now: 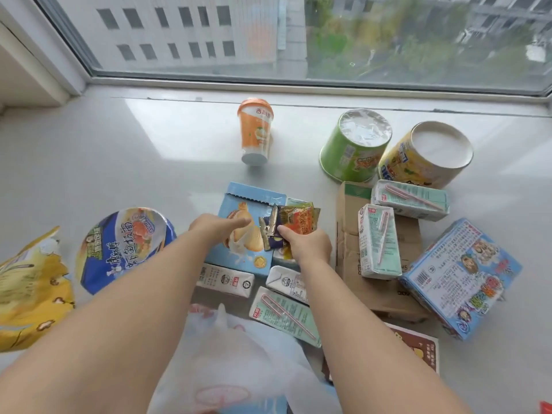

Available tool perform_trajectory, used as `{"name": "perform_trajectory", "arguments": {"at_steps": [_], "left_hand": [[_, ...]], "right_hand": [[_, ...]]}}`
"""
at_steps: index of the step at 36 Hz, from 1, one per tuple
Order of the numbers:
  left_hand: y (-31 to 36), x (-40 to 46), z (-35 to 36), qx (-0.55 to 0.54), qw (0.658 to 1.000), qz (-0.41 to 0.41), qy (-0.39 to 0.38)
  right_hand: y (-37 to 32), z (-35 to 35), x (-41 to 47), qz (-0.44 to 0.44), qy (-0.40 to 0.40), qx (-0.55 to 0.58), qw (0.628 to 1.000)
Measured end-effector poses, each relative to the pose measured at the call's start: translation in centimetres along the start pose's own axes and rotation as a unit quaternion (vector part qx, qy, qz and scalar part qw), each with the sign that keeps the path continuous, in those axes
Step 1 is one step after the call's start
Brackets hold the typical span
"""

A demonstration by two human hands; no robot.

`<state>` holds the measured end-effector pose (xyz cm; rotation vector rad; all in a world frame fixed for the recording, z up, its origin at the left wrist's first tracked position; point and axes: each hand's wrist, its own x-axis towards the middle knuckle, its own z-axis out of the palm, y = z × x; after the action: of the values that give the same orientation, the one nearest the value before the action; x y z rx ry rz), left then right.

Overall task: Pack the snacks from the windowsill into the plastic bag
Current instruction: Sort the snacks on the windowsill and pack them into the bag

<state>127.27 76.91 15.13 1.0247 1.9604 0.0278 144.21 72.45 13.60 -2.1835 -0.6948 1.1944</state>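
Note:
A white translucent plastic bag [239, 363] lies at the near edge between my forearms. My right hand [307, 245] is shut on a bunch of small snack packets [294, 224] over a light blue pastry box [242, 231]. My left hand [216, 227] hovers over the same box with fingers stretched out, holding nothing. Several drink cartons with straws [378, 242] lie around the box. An orange drink cup [255, 131] stands further back.
A blue noodle bowl [119, 246] and a yellow popcorn bag [30, 294] lie to the left. Green [354, 144] and yellow [424, 153] tubs sit upside down at the right, near brown cardboard [349, 210] and a blue printed box [460, 276]. The window [298, 34] lies behind.

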Motion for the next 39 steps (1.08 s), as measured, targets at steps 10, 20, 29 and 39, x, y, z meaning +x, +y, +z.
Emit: {"name": "perform_trajectory", "arguments": {"at_steps": [10, 20, 29, 39], "left_hand": [[1.3, -2.4, -0.9, -0.071, 0.993, 0.095, -0.009], [3.0, -10.9, -4.1, -0.042, 0.966, 0.242, 0.083], [-3.7, -24.4, -6.3, -0.176, 0.901, 0.390, 0.070], [-18.4, -31.2, -4.1, -0.041, 0.836, 0.431, 0.338]], "right_hand": [[-1.1, -1.6, 0.7, 0.075, -0.182, 0.174, 0.965], [-2.1, -6.1, -5.1, -0.019, -0.261, 0.337, 0.904], [-0.9, -11.9, -17.3, -0.149, -0.255, 0.322, 0.900], [6.3, -10.6, -26.7, -0.060, -0.253, 0.189, 0.947]]}}
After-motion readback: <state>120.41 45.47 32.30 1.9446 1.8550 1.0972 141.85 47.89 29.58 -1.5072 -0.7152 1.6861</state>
